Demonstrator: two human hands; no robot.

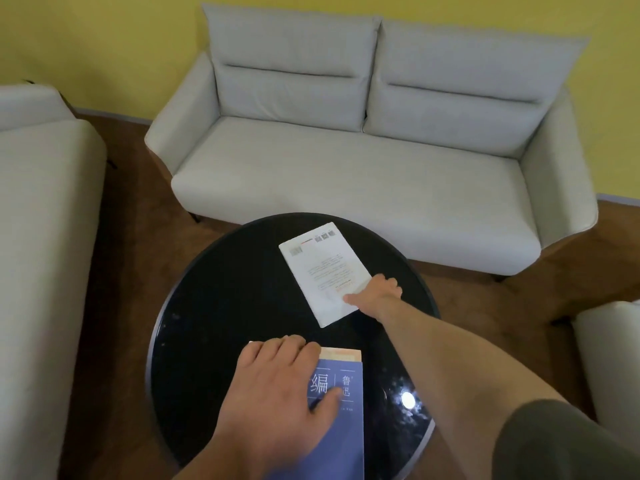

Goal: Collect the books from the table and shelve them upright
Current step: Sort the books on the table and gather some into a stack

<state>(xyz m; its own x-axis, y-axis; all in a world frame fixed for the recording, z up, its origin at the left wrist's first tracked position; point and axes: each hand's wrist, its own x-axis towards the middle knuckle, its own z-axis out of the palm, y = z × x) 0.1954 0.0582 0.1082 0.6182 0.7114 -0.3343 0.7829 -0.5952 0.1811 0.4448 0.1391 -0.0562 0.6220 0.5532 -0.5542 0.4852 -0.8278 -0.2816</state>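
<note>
2 books: left hand [277, 386] holds blue book [346, 431], right hand [378, 289] white book [320, 266].

Round black table [214, 306]: glossy top, bright glare spot near right edge. White book [322, 271]: flat on far-right part of top, printed face up, askew to edge. Blue book [343, 427]: flat at near edge, middle. Bare top between both.

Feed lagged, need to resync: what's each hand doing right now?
Left hand: grips the blue paperback book, fingers curled over its far edge.
Right hand: pinches the white paperback book at its near right edge.
</note>
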